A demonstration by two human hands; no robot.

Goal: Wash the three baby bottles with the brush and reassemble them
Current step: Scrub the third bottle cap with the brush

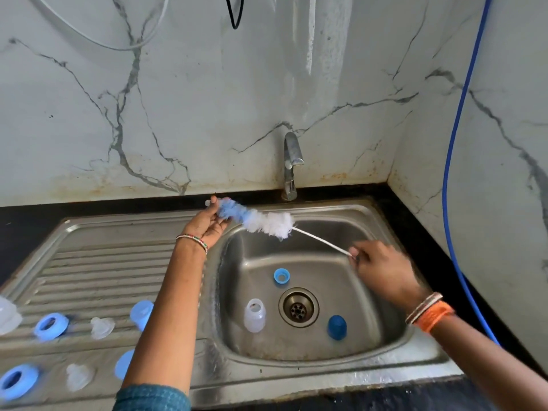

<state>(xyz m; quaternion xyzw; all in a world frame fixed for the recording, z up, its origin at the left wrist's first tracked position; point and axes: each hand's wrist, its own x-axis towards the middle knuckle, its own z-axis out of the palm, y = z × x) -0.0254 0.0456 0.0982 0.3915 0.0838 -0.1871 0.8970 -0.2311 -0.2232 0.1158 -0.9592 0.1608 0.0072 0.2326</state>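
I hold the bottle brush point(267, 222), with its blue and white bristles, across the back of the sink basin point(364, 307). My left hand point(207, 225) grips its blue bristle tip. My right hand point(382, 266) pinches the thin white handle end. In the basin lie a clear bottle body point(254, 315) on its side, a blue collar ring point(281, 276) and a dark blue cap point(337, 327). On the drainboard point(98, 262) sit two blue rings point(51, 326), point(18, 381), two clear teats point(101, 327), point(77, 376), two light blue caps point(141, 314), point(124, 364) and a clear bottle point(7, 318) at the left edge.
A steel tap point(292, 164) stands behind the basin, with no water running. The drain point(298, 307) is in the basin's middle. A blue hose point(453, 173) hangs down the right marble wall. Black countertop borders the sink.
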